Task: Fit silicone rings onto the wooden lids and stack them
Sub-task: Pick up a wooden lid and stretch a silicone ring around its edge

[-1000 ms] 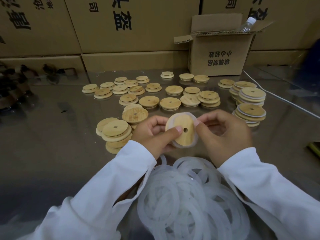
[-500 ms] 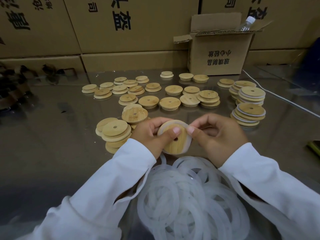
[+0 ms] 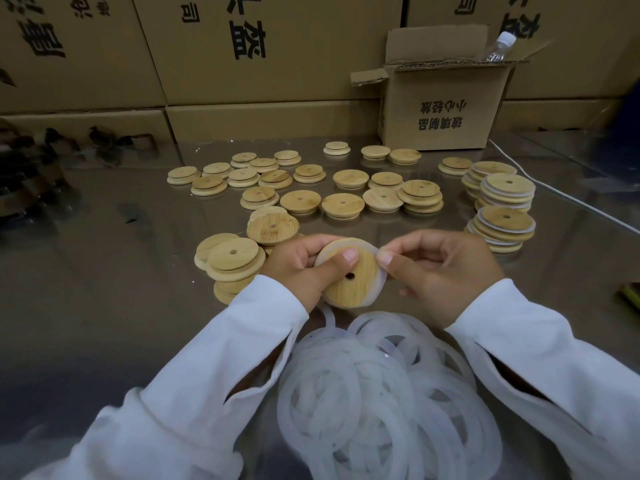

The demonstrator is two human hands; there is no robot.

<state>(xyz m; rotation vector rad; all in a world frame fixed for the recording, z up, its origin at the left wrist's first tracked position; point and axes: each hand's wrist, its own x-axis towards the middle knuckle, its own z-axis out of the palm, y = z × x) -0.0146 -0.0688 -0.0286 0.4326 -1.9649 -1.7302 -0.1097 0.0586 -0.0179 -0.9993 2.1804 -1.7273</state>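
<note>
Wooden lid (image 3: pixel 353 289) (ring (image 3: pixel 383 285) at rim) in left hand (image 3: pixel 299 266), right hand (image 3: pixel 441 271).

Both arms wear long white sleeves, the left sleeve (image 3: pixel 194 375) and the right sleeve (image 3: pixel 540 368) each with a slit near the loose cuff, hands bare.

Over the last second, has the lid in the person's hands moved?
Yes. The held lid has dropped slightly toward the pile of silicone rings and shifted left, nearer the bare lid stack.
</note>
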